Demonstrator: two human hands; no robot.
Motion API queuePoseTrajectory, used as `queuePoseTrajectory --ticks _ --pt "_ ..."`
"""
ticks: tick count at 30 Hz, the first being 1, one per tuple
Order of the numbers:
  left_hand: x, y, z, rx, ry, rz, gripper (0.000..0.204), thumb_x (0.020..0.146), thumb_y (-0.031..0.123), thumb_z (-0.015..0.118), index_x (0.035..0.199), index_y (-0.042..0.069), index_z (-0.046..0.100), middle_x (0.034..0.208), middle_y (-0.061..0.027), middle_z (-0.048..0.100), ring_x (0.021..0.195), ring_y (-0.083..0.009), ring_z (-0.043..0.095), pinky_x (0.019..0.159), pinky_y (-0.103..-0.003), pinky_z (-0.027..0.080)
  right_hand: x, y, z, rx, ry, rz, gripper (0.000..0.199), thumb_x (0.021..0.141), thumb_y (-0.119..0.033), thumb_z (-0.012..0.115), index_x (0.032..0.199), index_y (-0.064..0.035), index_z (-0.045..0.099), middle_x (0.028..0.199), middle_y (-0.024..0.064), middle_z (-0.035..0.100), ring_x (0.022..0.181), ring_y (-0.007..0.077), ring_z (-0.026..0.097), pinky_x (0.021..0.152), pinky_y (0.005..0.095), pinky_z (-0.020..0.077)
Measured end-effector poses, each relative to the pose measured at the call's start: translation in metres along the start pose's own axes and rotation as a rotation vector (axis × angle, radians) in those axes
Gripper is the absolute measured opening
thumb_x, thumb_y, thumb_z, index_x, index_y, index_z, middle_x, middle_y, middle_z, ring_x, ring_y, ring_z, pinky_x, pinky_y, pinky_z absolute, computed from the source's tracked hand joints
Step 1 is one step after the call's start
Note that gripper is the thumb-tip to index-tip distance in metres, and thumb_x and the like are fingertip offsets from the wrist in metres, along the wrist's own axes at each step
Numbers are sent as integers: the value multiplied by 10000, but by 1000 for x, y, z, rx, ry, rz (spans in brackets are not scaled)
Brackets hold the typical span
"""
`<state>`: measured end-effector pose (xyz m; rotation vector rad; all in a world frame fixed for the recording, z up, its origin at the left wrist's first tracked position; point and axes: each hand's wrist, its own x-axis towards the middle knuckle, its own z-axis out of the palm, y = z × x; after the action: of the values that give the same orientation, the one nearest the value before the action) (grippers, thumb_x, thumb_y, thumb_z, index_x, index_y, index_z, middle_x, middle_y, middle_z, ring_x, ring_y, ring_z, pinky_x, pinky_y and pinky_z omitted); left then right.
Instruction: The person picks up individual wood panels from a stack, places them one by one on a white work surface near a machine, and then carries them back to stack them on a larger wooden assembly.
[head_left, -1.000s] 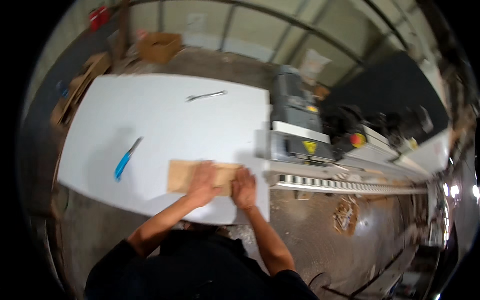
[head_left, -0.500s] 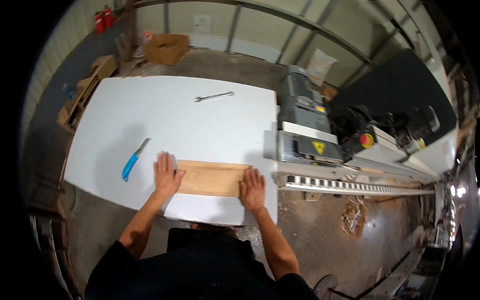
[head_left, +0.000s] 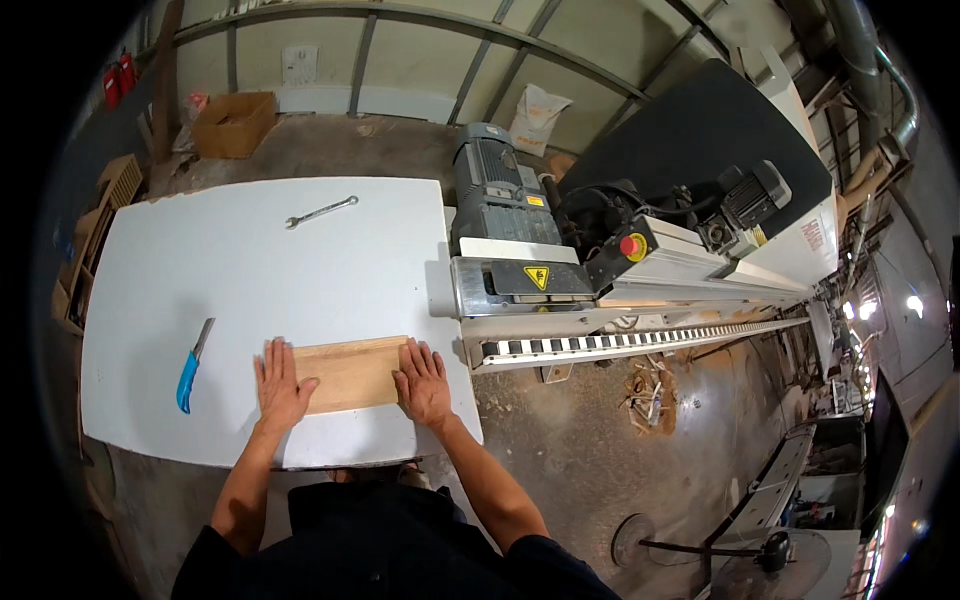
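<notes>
A flat rectangular wooden board (head_left: 350, 374) lies on the white tabletop (head_left: 240, 240) near its front edge. My left hand (head_left: 282, 385) rests at the board's left end, fingers stretched out and thumb reaching toward the wood. At the right end my right hand (head_left: 424, 382) lies with its fingers extended, touching the edge. Neither hand is wrapped round anything. Left of my left hand is a blue-handled knife (head_left: 190, 375), its blade pointing away from me. Farther back lies a metal combination wrench (head_left: 322, 212).
Beside the table's right edge stands a machine with a grey motor (head_left: 500, 180), a red stop button (head_left: 632, 246) and a long conveyor track (head_left: 640, 338). Wood scraps (head_left: 650, 395) lie on the floor. A cardboard box (head_left: 234, 125) sits by the wall; a fan (head_left: 770, 560) stands lower right.
The view has swung to the right, so the table appears farther left and more of the machine shows. Both hands stay at the board's ends.
</notes>
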<state>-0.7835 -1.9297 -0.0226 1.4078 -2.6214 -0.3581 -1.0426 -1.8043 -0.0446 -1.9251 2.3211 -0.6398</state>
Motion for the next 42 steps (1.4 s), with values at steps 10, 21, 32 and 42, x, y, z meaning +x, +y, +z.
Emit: queuePoseTrajectory --ticks 10,21,32,42 --pt "-5 -27 8 88 65 -61 724 899 403 482 1431 -11 218 1495 -261 127 1391 -417 73 1103 -548 50 -7 33 14 54 165 4 463 882 -190 498 1303 -5 441 1399 176 389 1332 364 295 1099 484 206" --pt "-1 -24 3 157 74 -82 707 906 403 472 1417 -28 242 1491 -268 130 1386 -418 97 1106 -543 56 11 74 0 931 360 526 499 893 -236 605 1255 79 467 1140 176 591 1038 239 569 902 287 438" --pt "4 -54 16 -41 137 18 680 891 275 518 1422 -34 226 1481 -278 148 1379 -407 136 1121 -487 99 41 51 -41 1895 398 969 581 878 -479 578 1237 -32 489 1131 56 572 940 207 588 830 358 484" --pt "25 21 -8 -548 206 42 584 840 157 600 1341 -44 376 1396 -258 350 1285 -365 365 1033 -396 350 89 61 -27 2020 498 1074 443 821 -510 632 895 -80 558 831 40 618 824 172 608 771 336 514"
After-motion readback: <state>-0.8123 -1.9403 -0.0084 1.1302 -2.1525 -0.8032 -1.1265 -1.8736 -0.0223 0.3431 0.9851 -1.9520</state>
